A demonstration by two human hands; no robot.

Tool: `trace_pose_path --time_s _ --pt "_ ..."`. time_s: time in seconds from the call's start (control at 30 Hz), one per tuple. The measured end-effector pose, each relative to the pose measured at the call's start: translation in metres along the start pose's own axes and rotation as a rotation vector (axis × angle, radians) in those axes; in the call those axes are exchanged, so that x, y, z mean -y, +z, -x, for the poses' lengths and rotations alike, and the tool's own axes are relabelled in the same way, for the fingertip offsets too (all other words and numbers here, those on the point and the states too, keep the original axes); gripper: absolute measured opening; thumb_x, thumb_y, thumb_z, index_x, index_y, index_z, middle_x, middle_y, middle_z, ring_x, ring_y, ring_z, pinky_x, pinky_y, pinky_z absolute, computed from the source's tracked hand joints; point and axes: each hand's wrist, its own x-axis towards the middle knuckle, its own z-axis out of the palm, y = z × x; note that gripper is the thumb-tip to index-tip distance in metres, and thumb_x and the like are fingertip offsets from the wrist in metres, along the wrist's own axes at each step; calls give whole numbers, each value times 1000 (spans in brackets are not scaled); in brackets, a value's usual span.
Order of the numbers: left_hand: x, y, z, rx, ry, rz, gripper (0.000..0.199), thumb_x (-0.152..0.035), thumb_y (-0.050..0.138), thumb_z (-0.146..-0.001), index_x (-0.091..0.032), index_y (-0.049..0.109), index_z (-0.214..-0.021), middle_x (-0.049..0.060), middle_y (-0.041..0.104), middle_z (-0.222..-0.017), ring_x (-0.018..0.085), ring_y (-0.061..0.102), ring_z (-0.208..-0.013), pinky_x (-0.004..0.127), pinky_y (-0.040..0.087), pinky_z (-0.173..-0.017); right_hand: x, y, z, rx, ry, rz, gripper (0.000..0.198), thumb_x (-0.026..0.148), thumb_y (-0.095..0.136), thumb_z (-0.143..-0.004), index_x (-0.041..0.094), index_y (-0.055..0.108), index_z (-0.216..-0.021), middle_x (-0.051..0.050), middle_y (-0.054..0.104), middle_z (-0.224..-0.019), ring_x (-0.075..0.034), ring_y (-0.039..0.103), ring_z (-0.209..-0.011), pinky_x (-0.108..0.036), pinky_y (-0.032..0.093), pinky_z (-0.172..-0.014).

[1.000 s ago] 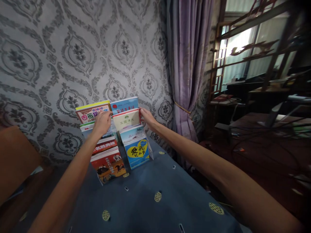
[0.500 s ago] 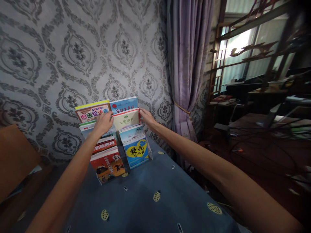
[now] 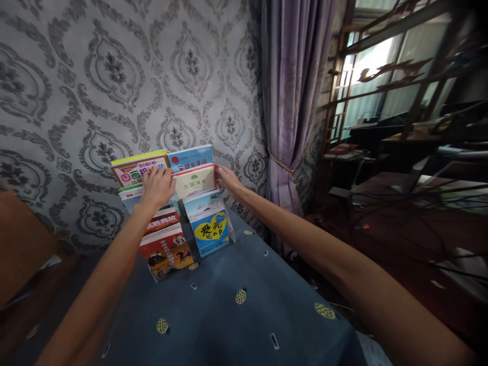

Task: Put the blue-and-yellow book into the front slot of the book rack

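The cream paper book with a red edge (image 3: 194,181) stands second from the back in the right row of the stepped book stand, and the left hand (image 3: 157,186) and right hand (image 3: 227,181) press on its two sides. If either hand slips, the leaning blue book (image 3: 189,157) behind could tip over. The stand is hidden by books, and the fingertips cannot be seen.

Glossy paper covers on the books (image 3: 206,231) under both hands; below the left hand (image 3: 156,185), matt woven blue cloth (image 3: 244,325); behind, matt embossed wallpaper (image 3: 114,76).
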Motion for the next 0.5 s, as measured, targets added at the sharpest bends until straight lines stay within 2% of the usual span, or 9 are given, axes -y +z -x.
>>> trace_pose_path --time_s 0.2,0.37,0.5 --pt "-10 -8 37 -85 -6 102 40 -27 36 -96 -14 58 -127 16 64 -123 33 54 -119 48 42 -104 -21 -18 21 -71 160 -85 42 45 37 -101 25 61 -129 -10 55 -149 -22 51 -137 -45 43 -111" --pt "-12 5 73 -28 17 184 40 -25 33 -96 -12 59 -124 16 66 -120 32 56 -116 46 44 -104 -46 -24 43 -69 193 -105 45 48 35 -102 24 64 -126 -11 58 -146 -21 55 -134 -42 44 -110" --pt "-12 14 82 -14 9 197 39 -22 34 -94 -11 60 -122 18 67 -119 32 56 -118 46 45 -105 -57 -20 56 -38 207 -129 48 47 33 -103 20 59 -133 -13 50 -153 -20 51 -139 -41 38 -114"
